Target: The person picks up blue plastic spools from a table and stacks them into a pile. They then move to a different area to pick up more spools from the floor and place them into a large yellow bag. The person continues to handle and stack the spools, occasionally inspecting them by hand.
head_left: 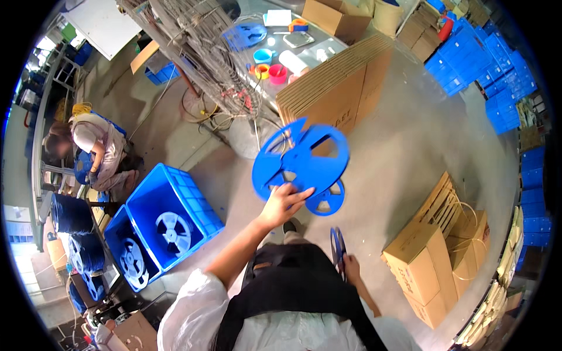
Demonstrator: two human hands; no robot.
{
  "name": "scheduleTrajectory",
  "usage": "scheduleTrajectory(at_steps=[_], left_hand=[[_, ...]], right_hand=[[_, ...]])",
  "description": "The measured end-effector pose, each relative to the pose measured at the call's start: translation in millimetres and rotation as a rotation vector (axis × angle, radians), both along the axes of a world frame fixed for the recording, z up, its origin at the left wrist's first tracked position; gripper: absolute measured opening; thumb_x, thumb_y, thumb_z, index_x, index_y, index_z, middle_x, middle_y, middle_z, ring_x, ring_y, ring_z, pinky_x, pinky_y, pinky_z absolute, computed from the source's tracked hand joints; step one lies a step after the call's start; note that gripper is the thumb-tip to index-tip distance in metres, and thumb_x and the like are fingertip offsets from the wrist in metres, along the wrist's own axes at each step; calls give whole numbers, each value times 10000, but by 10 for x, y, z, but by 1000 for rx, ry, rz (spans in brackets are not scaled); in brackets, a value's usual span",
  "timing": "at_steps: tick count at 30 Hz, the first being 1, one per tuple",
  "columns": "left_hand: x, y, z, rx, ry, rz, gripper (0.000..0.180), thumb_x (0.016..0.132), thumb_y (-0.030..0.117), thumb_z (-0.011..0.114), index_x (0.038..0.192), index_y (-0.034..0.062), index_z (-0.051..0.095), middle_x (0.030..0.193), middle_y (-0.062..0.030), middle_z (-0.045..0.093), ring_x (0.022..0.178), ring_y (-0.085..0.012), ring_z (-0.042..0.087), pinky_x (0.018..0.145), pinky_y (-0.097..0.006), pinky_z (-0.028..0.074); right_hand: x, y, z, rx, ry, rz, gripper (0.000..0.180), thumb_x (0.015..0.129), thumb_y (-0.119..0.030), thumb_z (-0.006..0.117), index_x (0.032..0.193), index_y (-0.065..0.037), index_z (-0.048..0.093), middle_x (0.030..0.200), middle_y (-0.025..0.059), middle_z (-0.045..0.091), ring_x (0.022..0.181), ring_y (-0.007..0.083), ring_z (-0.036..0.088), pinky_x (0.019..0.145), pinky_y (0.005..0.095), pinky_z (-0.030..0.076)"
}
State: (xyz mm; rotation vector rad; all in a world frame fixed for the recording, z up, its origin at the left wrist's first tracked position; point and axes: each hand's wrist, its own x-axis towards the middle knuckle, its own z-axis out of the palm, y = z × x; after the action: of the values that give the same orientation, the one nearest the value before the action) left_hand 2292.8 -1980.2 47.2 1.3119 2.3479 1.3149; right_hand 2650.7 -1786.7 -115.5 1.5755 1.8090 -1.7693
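Head view: a blue reel (pixel 301 164) was gripped at its lower rim by the left hand (pixel 282 202), raised above the floor. Right of it, lower, the right hand (pixel 350 268) apparently held a second reel (pixel 336 245) edge-on. Left stood a blue crate (pixel 175 213).

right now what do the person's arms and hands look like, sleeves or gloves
Both hands are bare, no gloves: left hand, right hand. A loose white sleeve ends near the left elbow, leaving the forearm uncovered. The right forearm is uncovered too. No watch or rings show.
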Motion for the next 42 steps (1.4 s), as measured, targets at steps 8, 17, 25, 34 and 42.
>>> scheduleTrajectory(at_steps=[8,17,25,34,42], left_hand=[[-1928,1566,-950,-136,494,180,387,793,178,629,1130,366,656,874,-38,519,900,-232,502,808,-382,362],[-2523,1891,-1582,-565,260,73,435,875,282,540,1274,452,517,1158,-63,554,1184,-259,433,1012,-463,269],[-1612,1389,-1699,-212,199,74,688,811,287,616,1434,276,324,1420,-164,362,1354,-369,264,1088,-604,187],[1038,-2842,-2425,-644,-884,68,453,857,315,517,1273,139,538,1196,-176,580,1121,-336,544,948,-444,438],[1101,-4825,-1875,-558,-917,1176,372,876,291,561,1204,116,574,1217,-155,581,1080,-334,570,890,-431,472]], right_hand=[[1322,-108,-883,817,-26,864,358,863,-355,579,815,-6,515,672,176,573,701,324,581,629,468,450],[1646,452,-1586,272,57,476,407,936,-384,473,900,5,589,886,164,625,808,288,577,740,404,450],[60,696,-1030,357,-63,525,423,939,-439,498,889,-23,557,759,102,578,719,210,562,693,362,480],[-2388,-1359,625,183,132,602,151,939,-159,513,861,-29,511,655,39,559,525,104,501,489,265,431],[-3400,-2718,1027,355,339,1352,265,840,-263,668,955,-49,561,834,176,654,760,339,652,648,395,503]])
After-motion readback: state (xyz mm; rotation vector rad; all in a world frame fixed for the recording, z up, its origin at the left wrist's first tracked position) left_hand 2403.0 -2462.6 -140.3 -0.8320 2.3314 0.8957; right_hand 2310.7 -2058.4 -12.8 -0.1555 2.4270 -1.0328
